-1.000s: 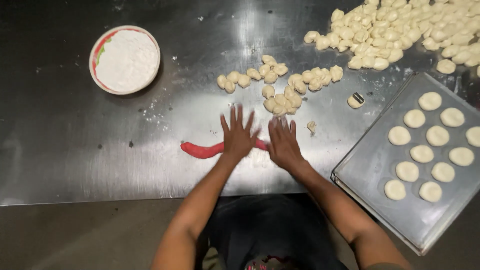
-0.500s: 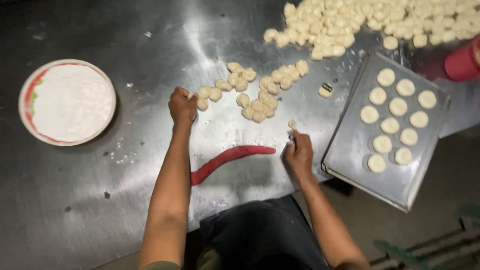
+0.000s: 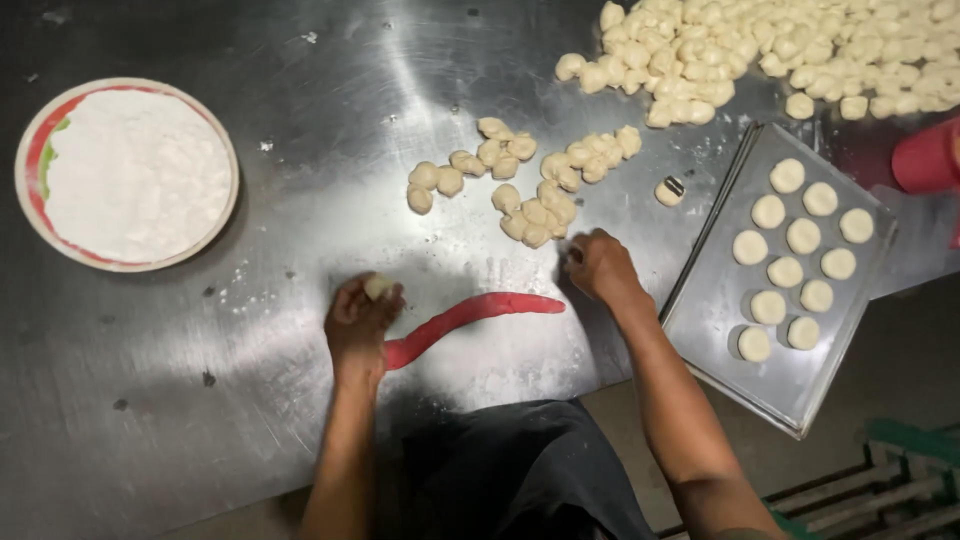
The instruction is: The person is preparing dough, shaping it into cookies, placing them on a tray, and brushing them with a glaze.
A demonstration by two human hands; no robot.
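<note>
A red dough rope (image 3: 470, 315) lies on the steel table (image 3: 300, 400), curving from its pointed end near the table's middle down to the left hand (image 3: 360, 320). That hand is curled over the rope's left end, fingers closed, with a pale dough piece (image 3: 377, 287) pinched at the fingertips. The right hand (image 3: 598, 265) rests loosely closed on the table just above and right of the rope's pointed end, not touching it; whether it grips anything cannot be told.

Just above the right hand lies a small cluster of pale dough balls (image 3: 530, 180). One ball with a dark mark (image 3: 669, 191) sits apart, between the cluster and a metal tray (image 3: 720, 320). The tray lies tilted at the table's right edge and carries ten flattened dough rounds (image 3: 790, 240) in rough rows. A large heap of dough pieces (image 3: 780, 50) fills the upper right corner. A red object (image 3: 925, 160) shows at the right border, cut off by the frame. Well apart at the upper left stands a red-rimmed bowl (image 3: 30, 150) filled with white flour (image 3: 135, 175). Traces of flour dust the table around the rope.
</note>
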